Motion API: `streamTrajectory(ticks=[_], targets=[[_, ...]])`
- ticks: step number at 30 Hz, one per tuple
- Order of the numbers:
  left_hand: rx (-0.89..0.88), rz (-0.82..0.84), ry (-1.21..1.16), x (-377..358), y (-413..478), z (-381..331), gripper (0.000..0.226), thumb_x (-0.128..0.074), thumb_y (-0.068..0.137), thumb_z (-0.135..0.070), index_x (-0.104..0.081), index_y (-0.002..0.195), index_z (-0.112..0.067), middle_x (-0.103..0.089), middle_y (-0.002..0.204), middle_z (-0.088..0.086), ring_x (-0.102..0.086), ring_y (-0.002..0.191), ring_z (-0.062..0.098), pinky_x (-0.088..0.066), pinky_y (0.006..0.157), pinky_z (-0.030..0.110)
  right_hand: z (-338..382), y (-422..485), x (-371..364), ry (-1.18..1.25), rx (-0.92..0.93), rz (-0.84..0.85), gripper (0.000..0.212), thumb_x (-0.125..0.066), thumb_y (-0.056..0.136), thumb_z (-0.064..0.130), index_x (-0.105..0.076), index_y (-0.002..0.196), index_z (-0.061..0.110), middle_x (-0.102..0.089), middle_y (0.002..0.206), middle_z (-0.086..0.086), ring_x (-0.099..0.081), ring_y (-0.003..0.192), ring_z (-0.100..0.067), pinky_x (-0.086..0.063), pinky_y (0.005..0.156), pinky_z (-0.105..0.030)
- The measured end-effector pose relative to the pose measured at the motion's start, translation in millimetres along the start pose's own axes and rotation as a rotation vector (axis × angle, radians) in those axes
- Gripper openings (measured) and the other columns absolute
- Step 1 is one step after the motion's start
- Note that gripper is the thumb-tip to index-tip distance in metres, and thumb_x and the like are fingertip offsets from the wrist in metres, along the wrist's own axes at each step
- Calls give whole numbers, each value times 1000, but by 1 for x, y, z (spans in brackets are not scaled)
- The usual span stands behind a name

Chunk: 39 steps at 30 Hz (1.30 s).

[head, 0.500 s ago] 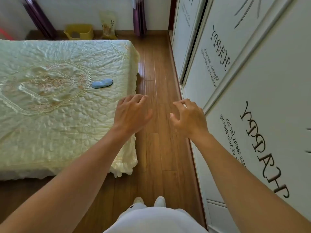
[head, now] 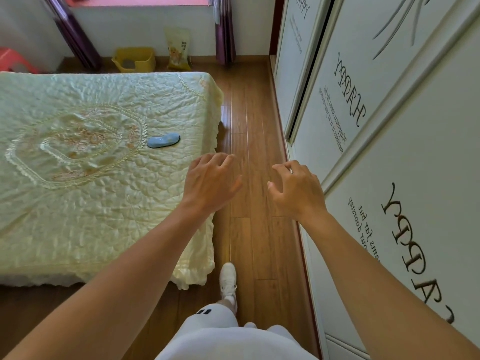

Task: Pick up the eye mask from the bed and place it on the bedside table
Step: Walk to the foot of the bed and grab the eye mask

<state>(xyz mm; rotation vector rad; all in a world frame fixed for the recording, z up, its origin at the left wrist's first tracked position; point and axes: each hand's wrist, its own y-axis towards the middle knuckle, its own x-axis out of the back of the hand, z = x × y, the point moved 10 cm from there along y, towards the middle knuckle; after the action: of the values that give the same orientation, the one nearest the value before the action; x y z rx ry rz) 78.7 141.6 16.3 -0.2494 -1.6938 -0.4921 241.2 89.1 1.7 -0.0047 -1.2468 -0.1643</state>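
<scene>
I hold my left hand [head: 210,181] and right hand [head: 296,189] empty, fingers spread, reaching toward the blue eye mask [head: 163,140] at frame centre-left on the bed [head: 78,203].

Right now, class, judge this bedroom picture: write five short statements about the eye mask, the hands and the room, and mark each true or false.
1. The eye mask lies on the bed. True.
2. The left hand is holding the eye mask. False: it is empty, short of the mask.
3. The right hand is open and empty. True.
4. The eye mask is red. False: it is blue.
5. A yellow basket stands on the floor beyond the bed. True.
</scene>
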Motion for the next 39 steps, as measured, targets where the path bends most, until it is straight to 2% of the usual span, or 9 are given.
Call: streamTrajectory(ticks=[7, 18, 30, 39], targets=[[5, -1, -2, -21, 66, 36, 49, -52, 89, -48, -54, 130, -21, -66, 127, 2, -60, 116, 27, -46, 98, 45, 3, 78, -20, -9, 3, 13, 41, -62, 94, 36, -63, 130, 15, -66, 127, -10, -62, 117, -30, -49, 97, -44], [10, -13, -38, -42, 220, 127, 47, -51, 89, -47, -55, 128, -21, -67, 126, 2, -60, 115, 27, -46, 97, 45, 25, 247, -42, -35, -20, 35, 43, -61, 93, 37, -62, 132, 18, -66, 129, -8, -62, 118, -28, -50, 98, -45], [9, 25, -63, -85, 374, 154, 46, -52, 89, -46, -57, 127, -21, -67, 126, 3, -60, 115, 27, -46, 97, 45, -13, 401, -57, -48, -39, 78, 45, -61, 95, 35, -60, 135, 15, -65, 132, -10, -61, 119, -28, -49, 100, -45], [84, 70, -34, -121, 531, 164, 48, -46, 89, -48, -55, 129, -22, -64, 130, 1, -57, 120, 26, -44, 101, 44, -62, 564, -66, -40, 40, 99, 42, -61, 93, 31, -61, 133, 17, -66, 126, -6, -63, 114, -25, -52, 99, -44]])
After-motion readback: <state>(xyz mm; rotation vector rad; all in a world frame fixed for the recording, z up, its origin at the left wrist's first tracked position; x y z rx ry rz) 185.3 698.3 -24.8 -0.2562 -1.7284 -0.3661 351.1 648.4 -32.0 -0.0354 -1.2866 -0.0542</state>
